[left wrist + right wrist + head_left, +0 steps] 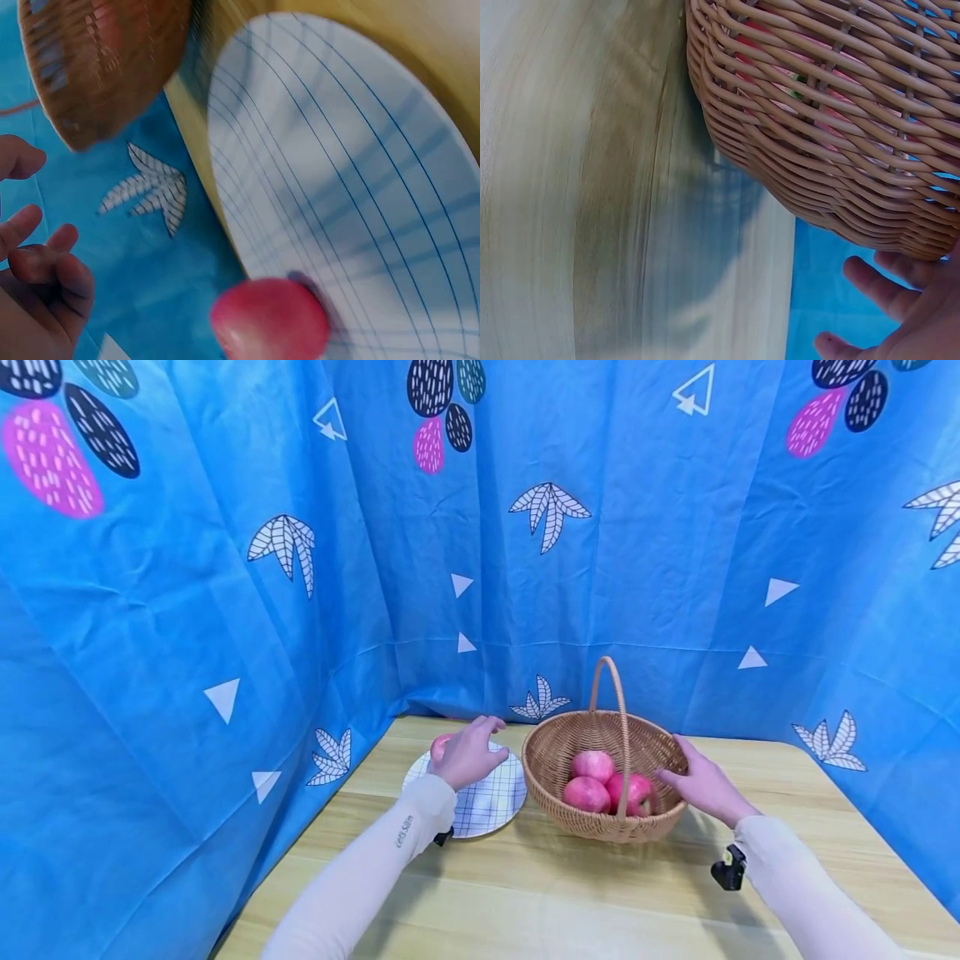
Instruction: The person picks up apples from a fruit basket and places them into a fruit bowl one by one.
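A wicker basket [577,822] with a tall arched handle holds three red apples [592,766]. My right hand [708,785] grips its right rim, thumb over the inside and fingers along the outer wall. Some of those fingers [885,289] show spread beside the weave in the right wrist view. To the left of the basket lies a white plate [487,802] with blue grid lines. One red apple [270,319] sits on its far left part. My left hand [471,756] hovers over the plate with loosely bent fingers, holding nothing, and partly hides that apple in the head view.
The light wooden table [570,902] carries the plate and basket. A blue patterned curtain [637,568] hangs close behind the table and along both sides. A small black camera [729,867] is strapped to my right wrist.
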Demonstrator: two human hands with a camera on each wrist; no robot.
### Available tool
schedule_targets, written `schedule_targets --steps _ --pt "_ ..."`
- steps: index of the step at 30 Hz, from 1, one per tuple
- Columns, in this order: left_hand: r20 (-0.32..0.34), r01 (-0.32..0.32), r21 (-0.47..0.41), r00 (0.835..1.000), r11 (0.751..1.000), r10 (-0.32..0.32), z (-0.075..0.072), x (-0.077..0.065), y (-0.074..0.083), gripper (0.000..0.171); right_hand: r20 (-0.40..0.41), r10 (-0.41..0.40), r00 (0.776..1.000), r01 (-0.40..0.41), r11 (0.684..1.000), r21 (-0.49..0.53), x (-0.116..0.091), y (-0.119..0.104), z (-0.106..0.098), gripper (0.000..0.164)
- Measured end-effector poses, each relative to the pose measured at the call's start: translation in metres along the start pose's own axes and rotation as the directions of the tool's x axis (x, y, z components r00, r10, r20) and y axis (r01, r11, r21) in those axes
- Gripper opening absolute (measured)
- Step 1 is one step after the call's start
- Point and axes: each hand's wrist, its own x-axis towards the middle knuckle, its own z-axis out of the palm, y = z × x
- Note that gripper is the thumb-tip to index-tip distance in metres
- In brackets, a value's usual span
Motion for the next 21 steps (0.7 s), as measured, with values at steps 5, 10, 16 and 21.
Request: schedule_targets --steps 5,10,16,21 --pt "0.007 -0.084 -0.009 0.996 0.996 0.084 0.004 -0.001 0.020 0.045 -0.006 0.004 1.000 -0.004 1.000 -0.002 0.000 -0.004 0.000 0.093" --pt "0.032 -0.135 -0.038 0.990 0.990 0.137 0.008 -0.003 0.039 0.043 -0.007 0.009 1.000 -0.009 1.000 -0.002 -0.001 -0.008 -0.001 0.090" --pt "0.070 -0.170 -0.043 0.982 0.984 0.173 0.014 -0.005 0.058 0.043 -0.012 0.005 1.000 -0.005 1.000 0.006 -0.003 -0.013 -0.002 0.087" --pt "0.110 -0.205 -0.070 0.971 0.976 0.212 0.020 -0.005 0.069 0.043 -0.022 -0.003 1.000 0.003 1.000 0.010 -0.003 -0.013 -0.001 0.086"
